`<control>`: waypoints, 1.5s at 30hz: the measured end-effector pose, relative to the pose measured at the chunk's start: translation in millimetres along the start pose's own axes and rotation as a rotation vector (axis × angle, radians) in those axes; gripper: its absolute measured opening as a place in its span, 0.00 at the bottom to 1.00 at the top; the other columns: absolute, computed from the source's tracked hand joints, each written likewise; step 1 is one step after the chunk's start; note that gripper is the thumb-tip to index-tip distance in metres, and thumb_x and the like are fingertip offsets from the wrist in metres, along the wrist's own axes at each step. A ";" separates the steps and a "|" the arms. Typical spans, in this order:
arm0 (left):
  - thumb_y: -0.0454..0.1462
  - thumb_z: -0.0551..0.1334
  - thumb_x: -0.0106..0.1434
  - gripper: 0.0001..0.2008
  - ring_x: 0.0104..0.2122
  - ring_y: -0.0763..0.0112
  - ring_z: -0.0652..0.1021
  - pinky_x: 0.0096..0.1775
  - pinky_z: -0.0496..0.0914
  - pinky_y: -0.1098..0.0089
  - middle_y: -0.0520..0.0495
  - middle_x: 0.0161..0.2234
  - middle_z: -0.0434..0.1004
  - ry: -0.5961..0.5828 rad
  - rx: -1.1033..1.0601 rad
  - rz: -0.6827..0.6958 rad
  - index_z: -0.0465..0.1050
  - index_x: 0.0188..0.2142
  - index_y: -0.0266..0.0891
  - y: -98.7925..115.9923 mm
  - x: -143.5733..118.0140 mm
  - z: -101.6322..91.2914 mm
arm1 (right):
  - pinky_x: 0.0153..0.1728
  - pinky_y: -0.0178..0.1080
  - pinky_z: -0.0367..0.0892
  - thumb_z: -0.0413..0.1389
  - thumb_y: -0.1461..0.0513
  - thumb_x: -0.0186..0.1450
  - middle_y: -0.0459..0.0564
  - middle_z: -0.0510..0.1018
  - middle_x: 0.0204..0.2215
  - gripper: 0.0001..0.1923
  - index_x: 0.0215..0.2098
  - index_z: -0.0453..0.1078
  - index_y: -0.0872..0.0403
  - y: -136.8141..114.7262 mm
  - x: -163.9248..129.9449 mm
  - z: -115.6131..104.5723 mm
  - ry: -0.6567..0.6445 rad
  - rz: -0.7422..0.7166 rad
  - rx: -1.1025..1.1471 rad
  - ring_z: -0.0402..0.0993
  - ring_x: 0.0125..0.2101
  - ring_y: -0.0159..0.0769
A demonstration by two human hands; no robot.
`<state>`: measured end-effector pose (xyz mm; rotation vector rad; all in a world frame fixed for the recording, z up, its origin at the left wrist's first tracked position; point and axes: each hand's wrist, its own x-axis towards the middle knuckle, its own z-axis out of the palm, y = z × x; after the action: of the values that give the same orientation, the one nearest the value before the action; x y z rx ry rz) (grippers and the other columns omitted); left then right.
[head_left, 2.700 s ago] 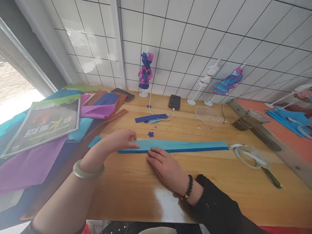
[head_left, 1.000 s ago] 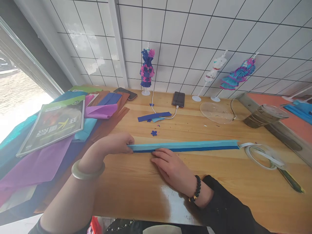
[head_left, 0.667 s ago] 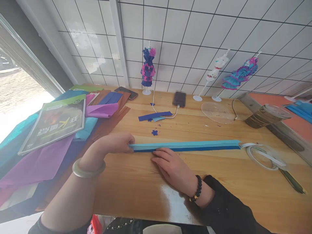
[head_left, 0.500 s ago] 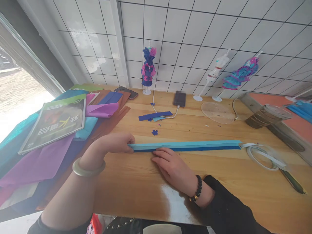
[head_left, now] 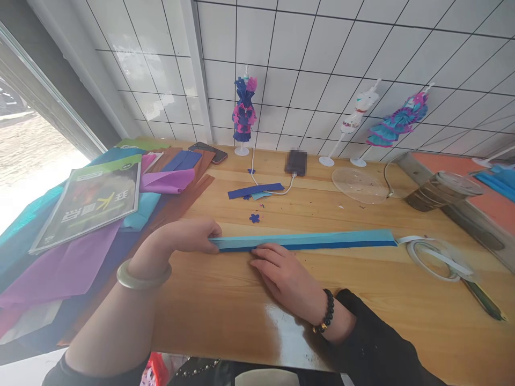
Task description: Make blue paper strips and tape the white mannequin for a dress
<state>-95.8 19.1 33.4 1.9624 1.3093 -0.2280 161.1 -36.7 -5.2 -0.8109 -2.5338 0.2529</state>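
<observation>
A long folded strip of light and dark blue paper (head_left: 322,239) lies across the wooden table (head_left: 225,305). My left hand (head_left: 189,236) grips the strip's left end, fingers curled over it. My right hand (head_left: 281,273) lies flat on the table, fingertips pressing the strip's near edge just right of the left hand. A pale bangle is on my left wrist, a dark bead bracelet on the right.
Coloured paper sheets (head_left: 52,273) and a book (head_left: 88,203) pile at the left. A tape roll (head_left: 428,257) and pen (head_left: 483,300) lie right of the strip. Two phones (head_left: 295,162), a clear lid (head_left: 358,185), a cup (head_left: 440,192) and paper-dress figures (head_left: 243,112) stand at the back.
Since 2.7 s ago the strip's left end has been folded in under my left hand, so the strip looks narrower and shorter. Over the last second both hands stay almost still.
</observation>
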 end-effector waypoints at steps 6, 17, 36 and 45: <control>0.41 0.57 0.49 0.09 0.19 0.76 0.59 0.21 0.52 0.73 0.55 0.19 0.56 -0.003 -0.011 0.016 0.58 0.21 0.40 0.4 -0.9 -1.1 | 0.48 0.45 0.65 0.47 0.69 0.63 0.55 0.75 0.42 0.12 0.41 0.70 0.57 -0.8 0.0 -3.0 0.026 -0.023 0.021 0.64 0.48 0.38; 0.42 0.56 0.52 0.09 0.21 0.74 0.66 0.25 0.59 0.74 0.54 0.21 0.64 -0.054 -0.131 0.061 0.64 0.22 0.39 18.5 -15.0 -11.3 | 0.46 0.44 0.65 0.47 0.70 0.63 0.53 0.75 0.41 0.12 0.42 0.68 0.58 -1.7 0.7 -6.1 0.049 -0.054 0.046 0.64 0.45 0.38; 0.43 0.64 0.50 0.23 0.35 0.67 0.71 0.34 0.66 0.73 0.49 0.43 0.70 0.099 -0.401 0.005 0.67 0.47 0.47 7.1 -17.7 -18.4 | 0.42 0.35 0.66 0.45 0.68 0.63 0.51 0.76 0.36 0.11 0.41 0.67 0.57 -12.4 2.2 -2.5 -0.039 -0.108 0.108 0.69 0.39 0.31; 0.38 0.65 0.50 0.24 0.38 0.64 0.71 0.36 0.68 0.71 0.46 0.51 0.64 0.203 -0.662 0.104 0.68 0.48 0.47 5.5 -17.5 -18.0 | 0.45 0.35 0.65 0.45 0.67 0.64 0.50 0.76 0.38 0.12 0.42 0.68 0.56 -8.5 0.3 1.5 -0.031 -0.075 0.145 0.69 0.40 0.31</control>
<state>-103.6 17.4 57.9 1.4964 1.1992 0.4193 155.9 -43.5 -3.8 -0.6593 -2.5339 0.4213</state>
